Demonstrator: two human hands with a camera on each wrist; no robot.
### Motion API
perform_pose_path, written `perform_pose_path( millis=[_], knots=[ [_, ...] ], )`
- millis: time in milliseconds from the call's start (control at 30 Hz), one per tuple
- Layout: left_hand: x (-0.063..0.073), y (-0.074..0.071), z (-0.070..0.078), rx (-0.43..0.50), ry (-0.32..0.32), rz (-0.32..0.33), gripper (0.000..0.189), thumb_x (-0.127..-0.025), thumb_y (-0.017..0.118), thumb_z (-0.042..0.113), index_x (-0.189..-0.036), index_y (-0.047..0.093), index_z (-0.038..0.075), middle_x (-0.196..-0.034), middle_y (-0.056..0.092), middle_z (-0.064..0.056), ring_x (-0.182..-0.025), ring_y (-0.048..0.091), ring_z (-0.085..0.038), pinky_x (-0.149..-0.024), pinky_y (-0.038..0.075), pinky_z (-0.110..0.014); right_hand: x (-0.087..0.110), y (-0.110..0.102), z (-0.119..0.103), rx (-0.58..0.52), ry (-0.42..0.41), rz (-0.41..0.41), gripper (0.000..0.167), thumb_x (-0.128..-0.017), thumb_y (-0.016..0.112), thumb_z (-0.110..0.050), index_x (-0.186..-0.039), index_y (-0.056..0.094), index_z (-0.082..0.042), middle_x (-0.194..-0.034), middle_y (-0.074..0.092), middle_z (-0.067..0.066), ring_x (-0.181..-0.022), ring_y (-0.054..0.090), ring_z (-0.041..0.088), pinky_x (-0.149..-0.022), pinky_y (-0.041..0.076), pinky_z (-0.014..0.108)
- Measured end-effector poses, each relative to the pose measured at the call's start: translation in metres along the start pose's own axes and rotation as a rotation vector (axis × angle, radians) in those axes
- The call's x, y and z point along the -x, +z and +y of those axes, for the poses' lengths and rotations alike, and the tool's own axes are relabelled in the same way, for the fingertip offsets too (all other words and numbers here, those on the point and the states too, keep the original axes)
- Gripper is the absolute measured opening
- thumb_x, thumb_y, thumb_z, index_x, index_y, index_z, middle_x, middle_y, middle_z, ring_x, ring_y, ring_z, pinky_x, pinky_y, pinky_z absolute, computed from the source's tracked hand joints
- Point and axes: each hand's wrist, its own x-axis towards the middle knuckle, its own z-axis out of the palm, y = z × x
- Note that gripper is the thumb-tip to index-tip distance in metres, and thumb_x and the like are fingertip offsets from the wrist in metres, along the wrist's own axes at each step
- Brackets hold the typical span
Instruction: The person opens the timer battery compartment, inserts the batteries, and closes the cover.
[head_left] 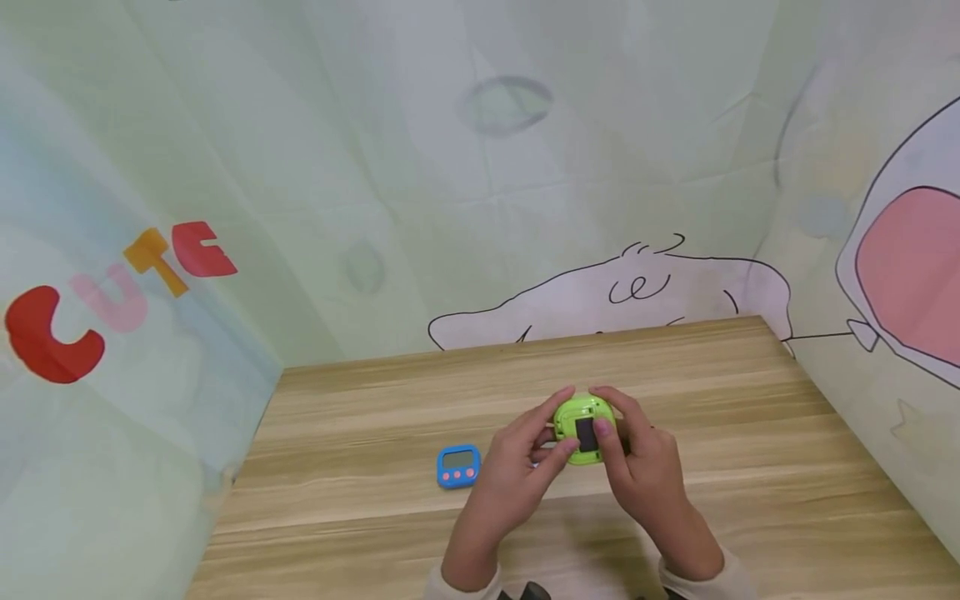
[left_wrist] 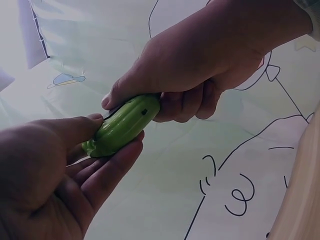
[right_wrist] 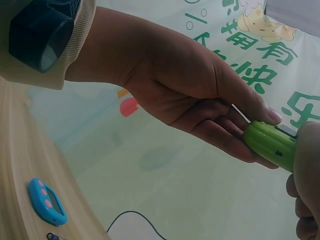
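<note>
A rounded lime-green timer (head_left: 574, 409) is held up over the table, its back with a black rectangular panel (head_left: 587, 436) facing the head camera. My left hand (head_left: 516, 472) pinches its left side, thumb near the lower edge and fingers along the top and behind. From the other side my right hand (head_left: 647, 468) grips it, thumb pressed against the black panel and index finger on the top edge. Seen edge-on in the left wrist view, the green timer (left_wrist: 125, 125) sits between both hands. Its front face is hidden.
Left of my hands on the wooden table (head_left: 345, 433) lies a blue timer (head_left: 459, 477) with a grey screen and pink buttons. A small battery (right_wrist: 55, 236) lies close to it in the right wrist view. Printed curtains (head_left: 420, 183) stand round the table's back and sides.
</note>
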Motion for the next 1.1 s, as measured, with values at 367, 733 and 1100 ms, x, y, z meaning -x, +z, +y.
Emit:
perform_pose_path(
  millis=[367,733,1100],
  knots=[
    [0.0004,0.0028,-0.0034,-0.025,-0.018,0.01,0.052,-0.097,0.06,0.026,-0.147,0.044,0.023,-0.122,0.06,-0.006,-0.1,0.067,-0.013,-0.074,0.057,-0.022,-0.0006,-0.0007,-0.0014,0.065,0.023,-0.018,0.03,-0.097,0.057,-0.01,-0.126,0.057,-0.013,-0.052,0.039,-0.014,-0.041,0.028,-0.004,-0.034,0.027,0.014],
    [-0.0013,0.0038,-0.0027,-0.018,-0.014,0.014,0.052,-0.097,0.06,0.025,-0.147,0.044,0.025,-0.12,0.061,-0.006,-0.099,0.067,-0.012,-0.074,0.057,-0.022,-0.0026,-0.0034,-0.0033,0.095,0.014,-0.017,0.03,-0.096,0.058,-0.009,-0.126,0.057,-0.012,-0.054,0.04,-0.013,-0.042,0.03,-0.002,-0.036,0.029,0.015],
    [-0.0014,0.003,-0.0061,0.005,-0.026,0.009,0.051,-0.097,0.06,0.025,-0.146,0.045,0.025,-0.115,0.062,-0.005,-0.088,0.066,-0.009,-0.067,0.057,-0.023,-0.0034,-0.0042,-0.0051,0.115,0.002,-0.023,0.027,-0.098,0.055,-0.012,-0.125,0.057,-0.011,-0.057,0.043,-0.01,-0.043,0.031,-0.002,-0.036,0.03,0.015]
  ],
)
